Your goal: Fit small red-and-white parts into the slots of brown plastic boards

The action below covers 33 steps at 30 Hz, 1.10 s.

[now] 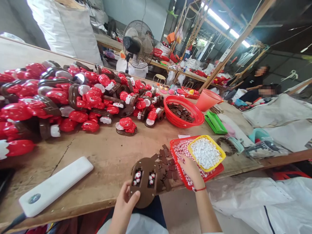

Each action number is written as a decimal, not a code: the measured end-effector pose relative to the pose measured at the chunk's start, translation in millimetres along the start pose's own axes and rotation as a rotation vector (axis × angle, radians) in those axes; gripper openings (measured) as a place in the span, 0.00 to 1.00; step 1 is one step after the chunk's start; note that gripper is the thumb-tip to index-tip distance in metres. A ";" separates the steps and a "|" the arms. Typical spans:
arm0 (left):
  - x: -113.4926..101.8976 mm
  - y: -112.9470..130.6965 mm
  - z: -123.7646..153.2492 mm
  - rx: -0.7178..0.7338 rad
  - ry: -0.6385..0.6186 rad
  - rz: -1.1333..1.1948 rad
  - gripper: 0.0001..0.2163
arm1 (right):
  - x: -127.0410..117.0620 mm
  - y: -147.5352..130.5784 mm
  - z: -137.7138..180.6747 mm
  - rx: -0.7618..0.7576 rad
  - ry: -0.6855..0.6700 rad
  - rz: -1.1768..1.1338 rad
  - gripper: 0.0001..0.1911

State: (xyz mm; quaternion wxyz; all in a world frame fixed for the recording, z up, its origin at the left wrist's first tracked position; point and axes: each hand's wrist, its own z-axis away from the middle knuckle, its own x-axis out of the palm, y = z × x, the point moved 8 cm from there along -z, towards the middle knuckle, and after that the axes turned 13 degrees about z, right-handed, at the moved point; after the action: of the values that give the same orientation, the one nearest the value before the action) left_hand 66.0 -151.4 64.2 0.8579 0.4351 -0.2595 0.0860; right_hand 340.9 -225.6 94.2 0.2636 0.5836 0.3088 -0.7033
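Note:
My left hand [124, 204] grips a brown oval plastic toy part [143, 182] at the table's near edge; two square windows in it show small red and white pieces. My right hand [191, 169] reaches into a red mesh tray [214, 173] of small red and white pieces, fingers bent down on them; what they pinch is hidden. A pile of small brown flat pieces [167, 167] lies between the toy part and the tray. A yellow tray [206, 152] of small white pieces rests on the red tray.
A big heap of red and brown toys [60, 97] covers the table's left. A round red basket [183, 112] holds brown pieces. A white flat box [55, 185] lies near left. An orange cup [207, 99], green tray [215, 123], fan [138, 44] and seated people [258, 86] stand farther back.

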 end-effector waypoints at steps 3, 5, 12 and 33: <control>-1.2 -2.3 3.2 -0.047 0.017 -0.035 0.19 | -2.1 -4.1 0.2 0.022 0.002 0.097 0.25; -4.9 -2.1 3.6 -0.062 0.046 -0.036 0.19 | -6.7 -9.2 -0.9 0.045 0.031 0.132 0.29; -16.2 -4.3 2.8 -0.086 0.053 -0.027 0.20 | -0.5 -69.4 -13.3 -0.193 0.095 0.206 0.16; -31.1 -8.7 1.1 -0.172 -0.107 -0.016 0.18 | 67.4 -87.5 -38.6 -0.288 -0.210 0.381 0.08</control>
State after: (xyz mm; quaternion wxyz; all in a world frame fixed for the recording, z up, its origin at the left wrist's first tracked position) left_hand 42.4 -155.2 42.5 0.8776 0.3661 -0.3077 0.0333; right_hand 290.2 -139.0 34.0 0.5024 0.5115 0.2613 -0.6463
